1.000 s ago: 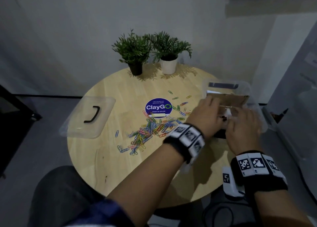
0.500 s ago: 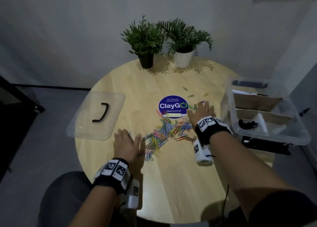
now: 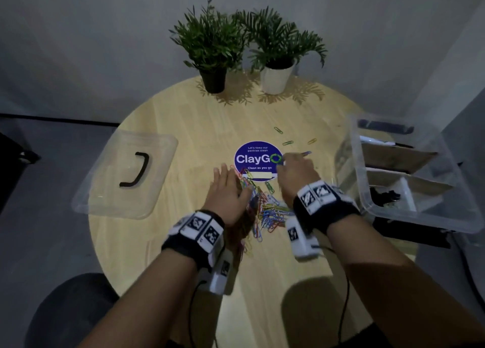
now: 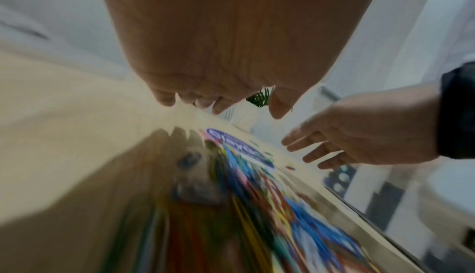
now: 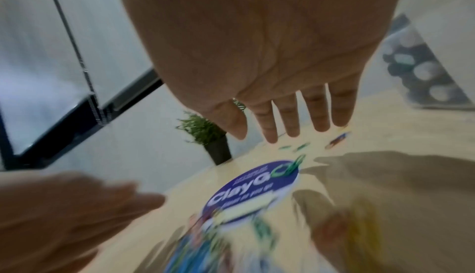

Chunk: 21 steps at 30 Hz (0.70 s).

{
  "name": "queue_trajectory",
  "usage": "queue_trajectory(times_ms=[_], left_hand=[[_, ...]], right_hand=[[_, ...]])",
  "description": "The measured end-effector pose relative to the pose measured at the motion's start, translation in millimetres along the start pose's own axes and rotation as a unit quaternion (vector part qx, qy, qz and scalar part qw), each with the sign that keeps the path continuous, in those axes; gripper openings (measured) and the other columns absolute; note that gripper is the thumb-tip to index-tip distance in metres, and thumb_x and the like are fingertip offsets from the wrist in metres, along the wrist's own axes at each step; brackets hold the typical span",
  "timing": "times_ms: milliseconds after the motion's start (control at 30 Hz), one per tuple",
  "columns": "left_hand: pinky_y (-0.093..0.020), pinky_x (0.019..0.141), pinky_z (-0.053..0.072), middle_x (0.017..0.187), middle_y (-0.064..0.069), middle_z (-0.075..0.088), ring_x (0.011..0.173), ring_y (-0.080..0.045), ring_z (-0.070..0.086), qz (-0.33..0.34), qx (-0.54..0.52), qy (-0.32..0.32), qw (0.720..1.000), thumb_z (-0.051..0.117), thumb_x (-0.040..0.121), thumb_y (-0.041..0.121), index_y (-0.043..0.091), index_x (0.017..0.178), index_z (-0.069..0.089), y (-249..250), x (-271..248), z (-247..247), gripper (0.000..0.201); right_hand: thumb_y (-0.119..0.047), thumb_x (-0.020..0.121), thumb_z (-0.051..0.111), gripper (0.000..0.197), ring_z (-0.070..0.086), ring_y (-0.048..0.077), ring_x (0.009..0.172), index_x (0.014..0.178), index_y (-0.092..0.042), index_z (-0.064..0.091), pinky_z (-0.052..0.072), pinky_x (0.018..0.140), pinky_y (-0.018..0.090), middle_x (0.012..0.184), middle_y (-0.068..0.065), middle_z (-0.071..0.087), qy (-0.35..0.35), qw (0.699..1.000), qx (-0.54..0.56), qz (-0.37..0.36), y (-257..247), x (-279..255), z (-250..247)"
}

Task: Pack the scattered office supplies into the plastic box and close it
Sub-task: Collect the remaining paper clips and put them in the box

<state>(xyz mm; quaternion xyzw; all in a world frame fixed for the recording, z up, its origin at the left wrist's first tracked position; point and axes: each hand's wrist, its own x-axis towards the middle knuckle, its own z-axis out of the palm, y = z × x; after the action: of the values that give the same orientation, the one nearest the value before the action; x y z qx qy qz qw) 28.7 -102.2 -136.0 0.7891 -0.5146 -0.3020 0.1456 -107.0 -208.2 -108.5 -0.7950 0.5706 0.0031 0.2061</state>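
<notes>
The heap of coloured wire paper clips (image 3: 265, 211) lies mid-table on the round pale wooden table (image 3: 162, 263), between my hands. My left hand (image 3: 227, 194) and right hand (image 3: 298, 173) flank it, fingers straight, holding nothing. The clear plastic box (image 3: 420, 216) stands open at the right edge.

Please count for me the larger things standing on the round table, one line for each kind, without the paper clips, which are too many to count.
Potted plants: 2 (black pot, white pot)
Clear plastic box: 1
Clear lid with black handle: 1
Round blue sticker: 1
Total: 5
</notes>
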Motion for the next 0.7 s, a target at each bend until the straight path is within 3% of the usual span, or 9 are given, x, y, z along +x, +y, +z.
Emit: queue_trajectory(times_ms=[67, 167, 267, 400, 500, 567, 600, 667, 700], left_hand=[[-0.042, 0.12, 0.001, 0.161, -0.014, -0.002, 0.148, -0.029, -0.013, 0.037, 0.017, -0.012, 0.999, 0.027, 0.096, 0.049, 0.012, 0.151, 0.014, -1, 23, -18, 0.068], [-0.043, 0.12, 0.006, 0.161, -0.013, -0.004, 0.148, -0.032, -0.008, 0.047, 0.067, -0.055, 0.995, 0.031, 0.101, 0.037, 0.01, 0.152, 0.01, 5, 40, -33, 0.062], [-0.041, 0.12, 0.01, 0.161, -0.011, -0.007, 0.149, -0.032, -0.003, 0.049, 0.104, -0.099, 0.988, 0.03, 0.102, 0.036, 0.008, 0.152, 0.003, 8, 47, -32, 0.064], [-0.043, 0.121, 0.008, 0.162, -0.007, -0.007, 0.149, -0.03, -0.005, 0.07, 0.196, -0.152, 0.966, 0.026, 0.102, 0.04, 0.015, 0.153, 0.001, 5, 38, -20, 0.062], [-0.044, 0.12, 0.006, 0.161, -0.006, -0.011, 0.149, -0.029, -0.008, 0.094, 0.204, -0.175, 0.959, 0.025, 0.103, 0.037, 0.016, 0.153, 0.0, 3, 15, -13, 0.06], [-0.04, 0.121, 0.006, 0.161, -0.006, -0.01, 0.149, -0.027, -0.008, 0.107, 0.193, -0.194, 0.956, 0.026, 0.103, 0.031, 0.015, 0.153, 0.002, 3, 0, -13, 0.058], [-0.037, 0.121, 0.006, 0.162, -0.006, -0.008, 0.15, -0.026, -0.006, 0.11, 0.185, -0.2, 0.956, 0.027, 0.103, 0.028, 0.015, 0.153, 0.004, 4, -5, -15, 0.057], [-0.032, 0.12, 0.009, 0.162, -0.005, 0.002, 0.15, -0.023, 0.001, 0.116, 0.162, -0.191, 0.961, 0.03, 0.102, 0.019, 0.013, 0.153, 0.012, 7, -7, -24, 0.054], [-0.032, 0.121, 0.013, 0.161, -0.005, 0.007, 0.15, -0.021, 0.006, 0.119, 0.147, -0.178, 0.966, 0.031, 0.102, 0.017, 0.014, 0.151, 0.017, 8, -5, -29, 0.052]], right_hand=[[-0.024, 0.096, 0.035, 0.042, 0.036, 0.035, 0.129, 0.134, -0.006, 0.04, 0.036, 0.101, 0.044, 0.143, 0.016, 0.036, 0.031, 0.999, -0.022, 0.027, 5, 35, -8], [-0.037, 0.092, 0.024, 0.06, 0.008, 0.04, 0.145, 0.146, -0.012, 0.027, 0.02, 0.116, 0.05, 0.158, 0.017, 0.008, -0.02, 0.994, -0.093, 0.048, 28, 75, 7], [-0.047, 0.096, 0.021, 0.062, -0.009, 0.038, 0.147, 0.152, -0.022, 0.01, 0.01, 0.119, 0.051, 0.16, 0.01, -0.01, -0.07, 0.992, -0.081, 0.064, 45, 96, 20], [-0.044, 0.099, 0.031, 0.067, 0.002, 0.035, 0.147, 0.152, -0.008, 0.011, 0.009, 0.12, 0.047, 0.16, 0.013, 0.0, -0.088, 0.995, -0.002, 0.045, 28, 55, 20], [-0.037, 0.103, 0.022, 0.06, -0.007, 0.033, 0.148, 0.152, -0.008, 0.005, 0.004, 0.122, 0.046, 0.16, 0.011, -0.011, -0.152, 0.988, -0.019, -0.026, 8, -14, 24], [-0.027, 0.104, 0.023, 0.051, 0.001, 0.034, 0.148, 0.151, -0.01, 0.017, 0.008, 0.121, 0.045, 0.161, 0.011, 0.0, -0.181, 0.978, -0.076, -0.071, 2, -45, 22], [-0.023, 0.103, 0.025, 0.045, 0.018, 0.034, 0.144, 0.146, -0.009, 0.03, 0.018, 0.118, 0.045, 0.157, 0.014, 0.019, -0.165, 0.98, -0.085, -0.076, 1, -46, 17], [-0.028, 0.101, 0.027, 0.038, 0.052, 0.032, 0.116, 0.123, -0.01, 0.052, 0.043, 0.099, 0.043, 0.129, 0.015, 0.053, -0.083, 0.992, -0.065, -0.073, -8, -32, 1], [-0.032, 0.101, 0.026, 0.04, 0.058, 0.03, 0.101, 0.113, -0.009, 0.057, 0.048, 0.088, 0.04, 0.115, 0.013, 0.06, -0.042, 0.995, -0.061, -0.067, -14, -15, -7]])
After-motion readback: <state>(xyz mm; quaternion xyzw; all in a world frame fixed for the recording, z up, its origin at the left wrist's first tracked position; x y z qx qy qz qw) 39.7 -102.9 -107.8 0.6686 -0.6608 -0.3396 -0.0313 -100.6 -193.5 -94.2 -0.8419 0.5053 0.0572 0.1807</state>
